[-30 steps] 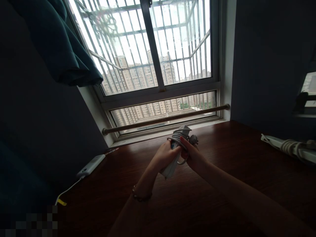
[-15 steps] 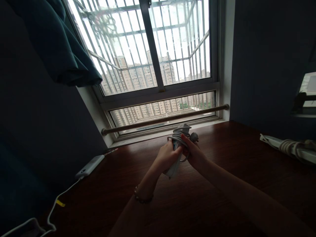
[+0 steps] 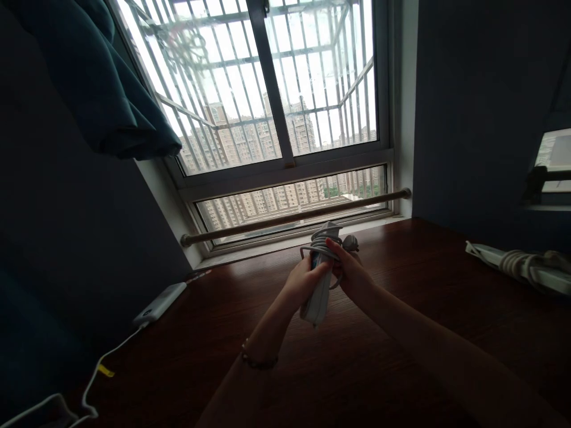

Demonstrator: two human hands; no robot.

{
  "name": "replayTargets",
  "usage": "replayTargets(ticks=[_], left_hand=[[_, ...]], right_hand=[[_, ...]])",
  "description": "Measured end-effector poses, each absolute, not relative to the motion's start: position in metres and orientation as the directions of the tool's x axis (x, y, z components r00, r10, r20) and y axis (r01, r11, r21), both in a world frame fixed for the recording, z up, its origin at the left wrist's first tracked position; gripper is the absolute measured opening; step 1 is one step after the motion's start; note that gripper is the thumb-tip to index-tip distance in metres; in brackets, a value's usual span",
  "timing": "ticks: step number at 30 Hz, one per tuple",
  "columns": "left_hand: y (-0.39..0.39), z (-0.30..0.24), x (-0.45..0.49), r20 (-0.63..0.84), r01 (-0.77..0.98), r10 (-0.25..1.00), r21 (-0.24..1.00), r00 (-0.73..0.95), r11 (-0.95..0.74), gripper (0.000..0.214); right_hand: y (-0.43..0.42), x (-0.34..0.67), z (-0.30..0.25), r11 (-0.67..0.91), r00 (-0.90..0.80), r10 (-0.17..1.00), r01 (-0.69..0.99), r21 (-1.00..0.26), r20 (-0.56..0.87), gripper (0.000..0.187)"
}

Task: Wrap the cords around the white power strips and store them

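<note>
A white power strip (image 3: 316, 303) is held up over the dark wooden tabletop, its cord (image 3: 322, 245) wound several times round the upper half. My left hand (image 3: 302, 279) is closed round the middle of the strip, below the windings. From the right, my right hand (image 3: 350, 270) grips the cord, its thumb and fingers pressed on the coils. Just beyond those fingers sticks out the grey plug (image 3: 350, 242). A loop of cord hangs beneath my right hand. My palms hide part of the strip.
A second strip wrapped in cord (image 3: 520, 261) lies at the right. At the left, a white power bank (image 3: 159, 302) has a white cable (image 3: 107, 355) running from it. Beyond the tabletop (image 3: 401, 267) are a barred window (image 3: 285, 172) and a rail (image 3: 294, 219); a blue curtain (image 3: 98, 89) hangs left.
The power strip has turned slightly in my hands, its lower end now showing a broader face. Both hands keep their hold. The whole view has shifted a little.
</note>
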State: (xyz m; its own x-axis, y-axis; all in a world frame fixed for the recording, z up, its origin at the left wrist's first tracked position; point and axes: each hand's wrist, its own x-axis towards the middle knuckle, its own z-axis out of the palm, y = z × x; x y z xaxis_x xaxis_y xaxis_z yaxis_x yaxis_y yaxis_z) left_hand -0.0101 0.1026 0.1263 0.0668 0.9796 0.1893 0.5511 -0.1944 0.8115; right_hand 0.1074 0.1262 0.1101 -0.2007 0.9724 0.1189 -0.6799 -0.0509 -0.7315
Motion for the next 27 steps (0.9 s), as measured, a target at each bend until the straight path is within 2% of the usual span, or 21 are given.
replayTargets(ticks=[7, 11, 17, 27], left_hand=[[0.106, 0.126, -0.011, 0.208, 0.373, 0.972, 0.898, 0.108, -0.234, 0.037], [0.103, 0.130, -0.009, 0.240, 0.263, 0.957, 0.924, 0.162, -0.276, 0.021], [0.105, 0.130, -0.012, 0.257, 0.312, 0.951, 0.902, 0.171, -0.299, 0.010], [0.106, 0.129, -0.014, 0.273, 0.434, 0.960, 0.858, 0.069, -0.275, 0.024]], right_hand=[[0.130, 0.107, 0.110, -0.042, -0.224, 0.964, -0.661, -0.749, 0.143, 0.030], [0.126, 0.104, 0.107, 0.021, -0.227, 0.951, -0.633, -0.774, 0.212, 0.029], [0.117, 0.099, 0.104, -0.013, -0.255, 0.945, -0.653, -0.758, 0.204, 0.029], [0.116, 0.098, 0.102, -0.020, -0.207, 0.965, -0.675, -0.737, 0.163, 0.032]])
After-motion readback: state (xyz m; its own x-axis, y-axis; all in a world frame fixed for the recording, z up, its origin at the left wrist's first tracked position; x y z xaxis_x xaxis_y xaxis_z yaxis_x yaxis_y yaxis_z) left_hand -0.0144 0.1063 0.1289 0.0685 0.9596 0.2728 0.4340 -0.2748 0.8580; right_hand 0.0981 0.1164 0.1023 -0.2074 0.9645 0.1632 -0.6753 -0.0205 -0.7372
